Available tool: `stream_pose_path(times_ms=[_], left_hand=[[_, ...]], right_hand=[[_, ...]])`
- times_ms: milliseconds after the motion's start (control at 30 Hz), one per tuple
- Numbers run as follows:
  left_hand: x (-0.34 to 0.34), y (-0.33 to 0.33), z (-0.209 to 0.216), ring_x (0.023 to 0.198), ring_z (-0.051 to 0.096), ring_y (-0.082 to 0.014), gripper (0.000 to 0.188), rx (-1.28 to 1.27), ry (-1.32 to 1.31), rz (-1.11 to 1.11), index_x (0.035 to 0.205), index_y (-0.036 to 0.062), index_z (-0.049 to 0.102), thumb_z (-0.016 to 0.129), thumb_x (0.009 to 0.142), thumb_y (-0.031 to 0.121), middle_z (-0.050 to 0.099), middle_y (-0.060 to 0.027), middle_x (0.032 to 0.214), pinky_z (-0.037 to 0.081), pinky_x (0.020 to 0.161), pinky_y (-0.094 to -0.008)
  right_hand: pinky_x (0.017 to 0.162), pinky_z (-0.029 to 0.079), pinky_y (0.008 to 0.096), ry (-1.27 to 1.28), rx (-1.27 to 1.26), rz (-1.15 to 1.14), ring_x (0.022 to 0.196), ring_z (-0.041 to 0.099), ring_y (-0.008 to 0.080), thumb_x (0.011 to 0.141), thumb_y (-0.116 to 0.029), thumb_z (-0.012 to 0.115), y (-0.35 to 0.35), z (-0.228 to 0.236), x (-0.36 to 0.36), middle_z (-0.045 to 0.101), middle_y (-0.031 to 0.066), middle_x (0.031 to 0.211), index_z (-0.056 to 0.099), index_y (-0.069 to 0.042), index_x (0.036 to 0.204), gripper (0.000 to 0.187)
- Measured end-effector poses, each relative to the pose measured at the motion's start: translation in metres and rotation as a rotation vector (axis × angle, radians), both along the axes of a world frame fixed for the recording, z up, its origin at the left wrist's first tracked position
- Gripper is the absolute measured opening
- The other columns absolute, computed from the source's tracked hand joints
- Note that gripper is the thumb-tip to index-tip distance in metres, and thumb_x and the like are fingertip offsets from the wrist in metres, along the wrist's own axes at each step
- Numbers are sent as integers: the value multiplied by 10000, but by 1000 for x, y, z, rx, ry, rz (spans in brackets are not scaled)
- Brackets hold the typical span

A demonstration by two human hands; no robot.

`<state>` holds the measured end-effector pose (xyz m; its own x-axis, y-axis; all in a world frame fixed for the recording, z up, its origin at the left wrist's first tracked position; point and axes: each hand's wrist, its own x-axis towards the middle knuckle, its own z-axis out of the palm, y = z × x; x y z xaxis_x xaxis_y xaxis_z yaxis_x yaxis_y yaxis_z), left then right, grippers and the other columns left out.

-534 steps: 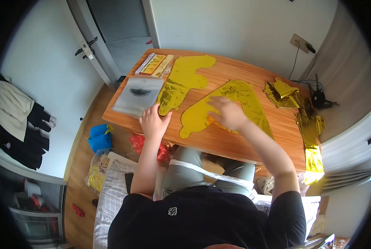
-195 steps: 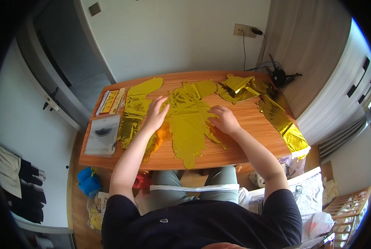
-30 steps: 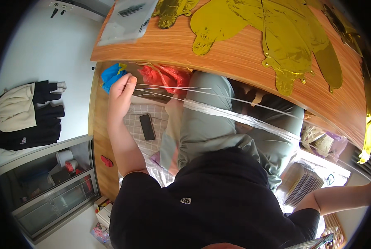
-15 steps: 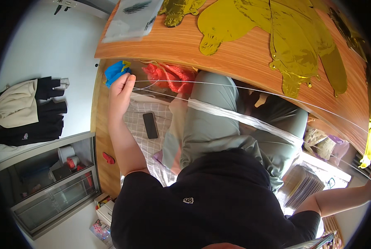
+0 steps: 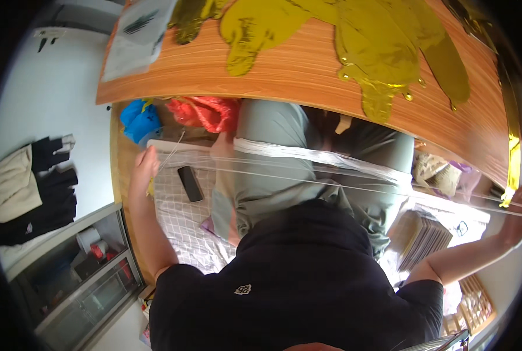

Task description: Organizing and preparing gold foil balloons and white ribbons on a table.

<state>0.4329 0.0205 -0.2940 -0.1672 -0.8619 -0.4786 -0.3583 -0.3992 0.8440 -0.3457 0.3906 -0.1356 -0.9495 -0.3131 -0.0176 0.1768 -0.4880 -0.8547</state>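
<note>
Fingers, L hand: clamped on thin white string, bit blurry
Fingers, R hand: lost in dark rim, can't tell grip tbh
String: btwn both hands, near side of table, over lap

The person wore a black shirt with short, loose sleeves. A small whitish patch sat on its front, its dark markings too fine to make out. The trousers were greyish green, smooth and softly creased, with roomy legs. Both forearms were bare below the sleeves, without cuffs.
</note>
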Motion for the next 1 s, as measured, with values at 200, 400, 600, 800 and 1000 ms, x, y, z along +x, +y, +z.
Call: stream_pose_path(times_ms=[200, 400, 600, 800, 1000], left_hand=[[38, 6, -30, 550, 391, -76, 356, 161, -509, -284, 752, 126, 486, 540, 1003, 373, 387, 45, 611, 301, 508, -274], [-115, 58, 19, 1190, 514, -294, 364, -828, -1312, -668, 1120, 163, 648, 757, 794, 282, 553, -60, 1303, 290, 1030, -550], [-256, 122, 62, 1158, 516, -264, 418, -940, -150, -822, 1096, 147, 711, 821, 718, 289, 566, -67, 1247, 323, 1035, -423], [-310, 150, 23, 1058, 554, -230, 258, -954, 47, -737, 898, 129, 732, 839, 664, 152, 617, -44, 1120, 380, 923, -362], [-317, 156, 11, 1004, 573, -234, 150, -964, 69, -605, 753, 87, 680, 811, 684, 106, 635, -51, 1069, 390, 890, -365]], right_hand=[[486, 249, 260, -92, -425, 963, 516, 294, 77, 958, -333, 493, 19, -47, 41, 344, -15, 638, 412, 100, 1389, 616], [432, 254, 244, 78, -180, 969, 475, 338, 90, 863, -387, 569, -1, -86, 107, 382, -26, 593, 420, 55, 1345, 671], [518, 251, 235, -234, 179, 1594, 548, 351, 58, 838, -276, 659, -116, -136, 258, 428, -37, 695, 400, 17, 1365, 656], [730, 392, 228, -24, 188, 1495, 827, 469, 67, 903, -348, 623, -136, -157, 299, 529, -14, 926, 396, -12, 1367, 617], [545, 249, 201, -293, 380, 1488, 633, 341, 24, 931, -339, 562, -139, -153, 298, 439, -76, 761, 447, -73, 1321, 486]])
